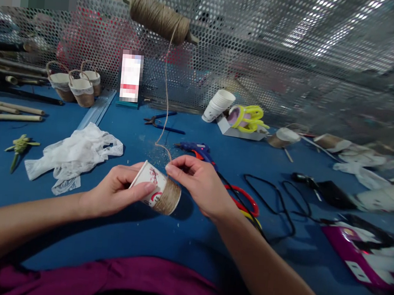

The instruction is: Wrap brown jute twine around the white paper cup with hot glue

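Note:
My left hand (pixel 126 185) grips a printed white paper cup (pixel 151 176), tilted on its side with the mouth toward the left. Brown twine (pixel 168 197) is wound in close rows around the cup's base end. The thumb and forefinger of my right hand (pixel 194 179) pinch the loose strand (pixel 167 86) beside the wound part. That strand runs up to a twine spool (pixel 159 17) on a rod in front of the perforated metal panel. Below my hands is the blue tabletop (pixel 115 236).
White lace (pixel 77 154) lies at left, near twine-covered baskets (pixel 81 92) and sticks (pixel 14 110). Pliers (pixel 165 122) and a glue gun (pixel 197 148) lie behind my hands. Stacked cups (pixel 218 106), yellow-handled scissors (pixel 250 115), cables (pixel 281 199) and a purple power strip (pixel 345 254) are at right.

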The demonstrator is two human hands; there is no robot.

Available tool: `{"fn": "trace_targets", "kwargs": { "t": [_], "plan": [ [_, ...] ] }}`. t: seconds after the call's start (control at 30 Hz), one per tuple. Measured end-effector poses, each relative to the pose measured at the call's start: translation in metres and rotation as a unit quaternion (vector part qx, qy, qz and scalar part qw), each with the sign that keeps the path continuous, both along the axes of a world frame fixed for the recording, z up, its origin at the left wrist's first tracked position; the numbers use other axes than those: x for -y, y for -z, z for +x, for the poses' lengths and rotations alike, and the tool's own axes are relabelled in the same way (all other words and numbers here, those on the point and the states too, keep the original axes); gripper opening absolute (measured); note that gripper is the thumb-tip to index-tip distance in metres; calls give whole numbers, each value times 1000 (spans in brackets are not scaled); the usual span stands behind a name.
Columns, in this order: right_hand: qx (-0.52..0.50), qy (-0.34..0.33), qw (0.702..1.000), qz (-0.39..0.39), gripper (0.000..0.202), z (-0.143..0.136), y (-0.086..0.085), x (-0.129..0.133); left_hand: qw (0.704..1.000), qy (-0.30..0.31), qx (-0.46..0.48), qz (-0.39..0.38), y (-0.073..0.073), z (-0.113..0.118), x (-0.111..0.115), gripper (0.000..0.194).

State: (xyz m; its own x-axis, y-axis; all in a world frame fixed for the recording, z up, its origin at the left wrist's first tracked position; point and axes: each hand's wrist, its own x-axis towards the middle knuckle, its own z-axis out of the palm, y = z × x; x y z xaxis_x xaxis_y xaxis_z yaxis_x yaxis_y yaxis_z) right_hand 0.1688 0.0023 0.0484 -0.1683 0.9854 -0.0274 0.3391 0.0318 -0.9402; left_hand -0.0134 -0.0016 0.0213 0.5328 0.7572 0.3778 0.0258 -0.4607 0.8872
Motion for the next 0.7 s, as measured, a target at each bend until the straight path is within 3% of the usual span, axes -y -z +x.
{"fn": "trace_targets", "kwargs": {
  "t": [0.53,0.7],
  "plan": [
    [-58,-7,996,-65,17,-2,4,-3,1000,-9,-9,-19,-4,-1,-1,22],
    [-26,-11,998,-64,21,-1,8,-5,997,-17,11,-75,-2,0,-1,24]
  ]
}}
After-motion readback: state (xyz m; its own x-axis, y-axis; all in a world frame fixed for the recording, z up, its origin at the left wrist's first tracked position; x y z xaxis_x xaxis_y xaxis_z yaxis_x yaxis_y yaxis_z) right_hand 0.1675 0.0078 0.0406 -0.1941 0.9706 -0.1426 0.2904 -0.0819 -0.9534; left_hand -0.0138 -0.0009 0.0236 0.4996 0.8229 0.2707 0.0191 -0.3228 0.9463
